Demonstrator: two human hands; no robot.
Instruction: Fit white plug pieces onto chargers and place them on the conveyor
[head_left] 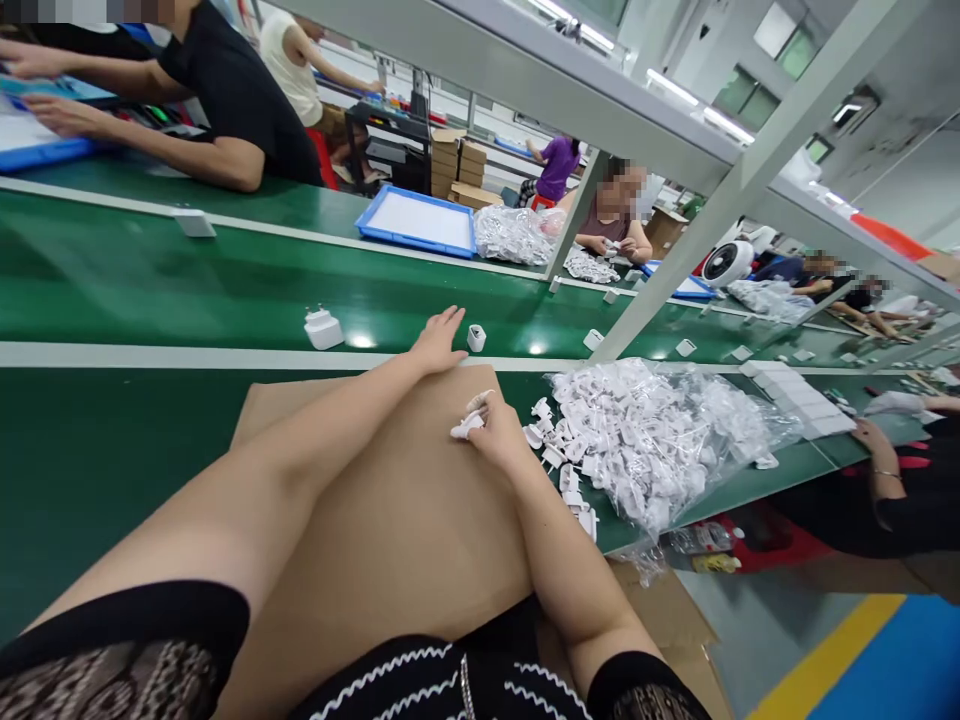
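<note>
My left hand (439, 342) reaches over the green conveyor belt with its fingers stretched out, holding nothing. Just right of its fingertips sits a small white charger housing (476, 338), apart from the hand. Further left on the belt stands a white plug adapter (323, 328) with its pins up. Above the brown cardboard (405, 500), my right hand (497, 430) is closed on white plastic plug parts (469, 424); their exact number is hidden by the fingers. Beside that hand, loose white plug parts (570, 480) spill from a clear plastic bag (645, 440).
Several white housings (685, 347) lie along the belt to the right. A slanted metal post (675, 250) rises beside the belt. Across it are a blue-rimmed tray (417, 222), a plastic bag (514, 235) and seated co-workers. White strips (799, 398) lie beyond the bag of parts.
</note>
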